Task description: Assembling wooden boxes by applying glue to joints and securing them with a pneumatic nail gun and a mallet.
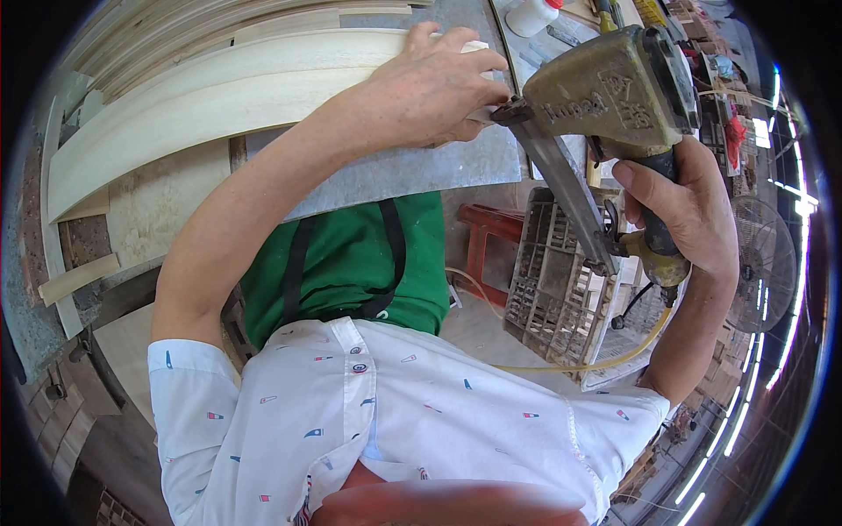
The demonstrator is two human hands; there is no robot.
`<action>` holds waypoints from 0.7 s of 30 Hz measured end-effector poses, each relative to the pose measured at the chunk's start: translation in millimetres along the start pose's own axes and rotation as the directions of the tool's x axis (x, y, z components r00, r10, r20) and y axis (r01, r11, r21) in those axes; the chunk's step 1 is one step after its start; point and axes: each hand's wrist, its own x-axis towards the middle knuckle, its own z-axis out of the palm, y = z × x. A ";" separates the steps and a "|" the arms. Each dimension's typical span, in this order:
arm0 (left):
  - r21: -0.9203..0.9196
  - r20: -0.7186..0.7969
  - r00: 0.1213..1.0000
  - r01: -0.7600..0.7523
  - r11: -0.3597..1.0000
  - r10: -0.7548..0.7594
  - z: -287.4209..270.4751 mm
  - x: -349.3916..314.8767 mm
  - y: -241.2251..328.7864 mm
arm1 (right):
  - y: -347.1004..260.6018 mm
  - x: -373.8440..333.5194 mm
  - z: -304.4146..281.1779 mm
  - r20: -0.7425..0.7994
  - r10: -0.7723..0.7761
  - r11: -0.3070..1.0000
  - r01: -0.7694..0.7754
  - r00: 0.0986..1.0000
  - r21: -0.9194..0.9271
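Note:
My right hand (688, 210) grips the handle of an olive-green pneumatic nail gun (614, 88), whose nose points left onto the end of a pale wooden board. A long metal magazine (566, 197) slants down from the gun's nose. My left hand (434, 88) lies flat on the end of the pale wooden boards (219, 96), fingers curled over the edge right beside the gun's nose. The boards rest on a grey metal-topped bench (421, 171).
A yellowish air hose (605, 359) runs from the gun's handle. A grey plastic crate (553, 280) and a red stool (487, 232) stand on the floor below. A white bottle (531, 13) sits at the bench's far side. A fan (763, 263) stands at right.

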 end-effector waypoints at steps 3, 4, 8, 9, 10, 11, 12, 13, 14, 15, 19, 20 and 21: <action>-0.001 -0.011 1.000 -0.006 1.000 0.006 -0.7 0.1 -0.1 | 1.7 1.1 -0.3 0.010 -0.005 1.000 0.005 1.000 0.007; -0.006 -0.005 1.000 -0.002 1.000 0.002 -1.3 0.1 0.0 | 2.2 0.8 -0.2 0.002 -0.008 1.000 0.008 1.000 0.007; -0.004 -0.006 1.000 -0.017 1.000 0.017 -3.5 -0.3 0.2 | 3.5 -1.7 2.9 -0.022 -0.010 1.000 0.011 1.000 0.020; 0.005 0.021 1.000 0.005 1.000 -0.005 -3.5 -0.9 0.9 | 3.2 -2.3 3.1 -0.023 -0.009 1.000 0.010 1.000 0.024; 0.014 0.047 0.999 0.025 1.000 -0.026 -3.4 -1.3 1.5 | 2.8 -2.9 2.9 0.014 0.020 1.000 -0.020 1.000 -0.011; 0.015 0.052 0.998 0.022 1.000 -0.023 -3.2 -1.2 1.8 | 2.6 -3.7 3.1 0.021 0.089 0.995 -0.087 0.996 -0.054; 0.000 0.022 1.000 0.017 1.000 -0.017 -3.0 -1.0 1.8 | 2.6 -4.7 3.4 0.046 0.053 0.998 -0.051 0.998 -0.038; -0.015 -0.007 1.000 0.011 1.000 -0.011 -3.0 -0.8 2.3 | 2.9 -6.0 3.8 0.032 0.032 0.999 -0.031 0.999 -0.029; -0.011 -0.001 1.000 0.006 1.000 -0.006 -3.6 -1.0 2.6 | 3.5 -7.2 4.1 0.016 0.008 1.000 -0.008 1.000 -0.020; -0.017 0.013 1.000 -0.013 1.000 0.013 -4.8 -0.3 1.6 | 4.4 -8.4 3.5 0.009 0.004 1.000 -0.003 1.000 -0.011; -0.114 0.067 0.997 -0.033 0.993 0.041 -16.6 1.2 -4.6 | 15.4 -12.6 0.2 -0.015 0.009 0.996 -0.008 1.000 0.083; -0.097 0.058 0.996 -0.057 0.994 0.063 -19.3 2.5 -5.4 | 20.8 -13.5 0.2 -0.057 0.076 0.990 -0.069 0.995 0.123; -0.167 0.064 0.998 -0.012 0.986 0.023 -22.2 4.9 -6.6 | 27.4 -13.4 1.2 -0.055 0.112 0.977 -0.100 0.992 0.187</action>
